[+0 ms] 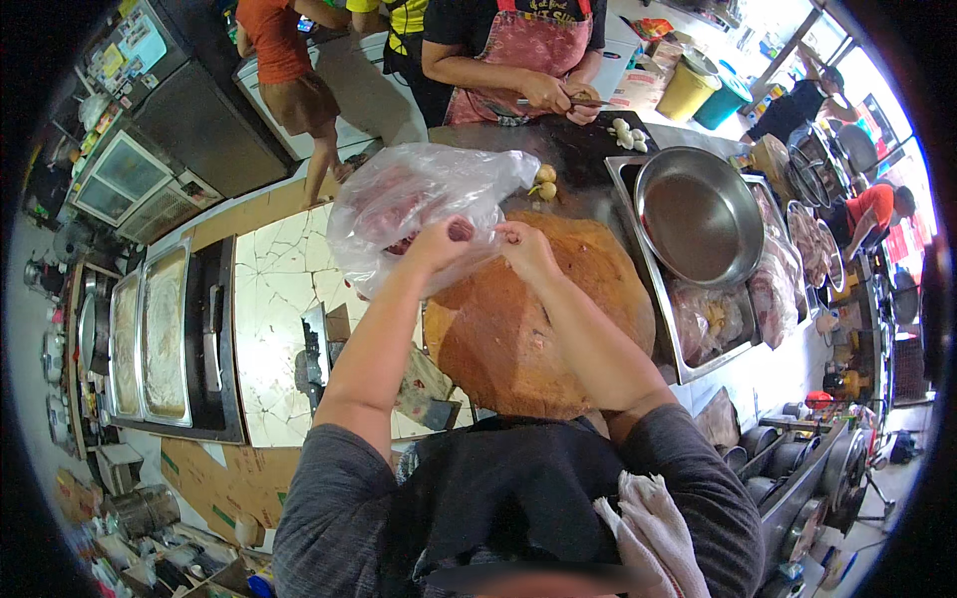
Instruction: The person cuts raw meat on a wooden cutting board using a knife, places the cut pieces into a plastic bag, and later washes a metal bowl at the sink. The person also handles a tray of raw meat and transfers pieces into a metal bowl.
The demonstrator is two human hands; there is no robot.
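A clear plastic bag [404, 187] with red raw meat inside lies on the table, beyond and left of a round wooden chopping block [538, 321]. My left hand [445, 239] is at the bag's near side, with some dark red meat showing beside its fingers. The fingers of my right hand [523, 243] are closed on the edge of the bag, over the block's far edge. Small round yellowish vegetables [546, 187] rest just right of the bag. A cleaver-like blade [315, 336] and a stained cloth [422, 385] lie left of the block.
A wide metal bowl [699, 217] sits on steel trays [684, 359] with bagged meat at the right. Across the table, a person in a red apron [516, 67] holds a knife near peeled white bulbs [628, 136]. Two filled trays [166, 336] and a knife [214, 340] are at the left.
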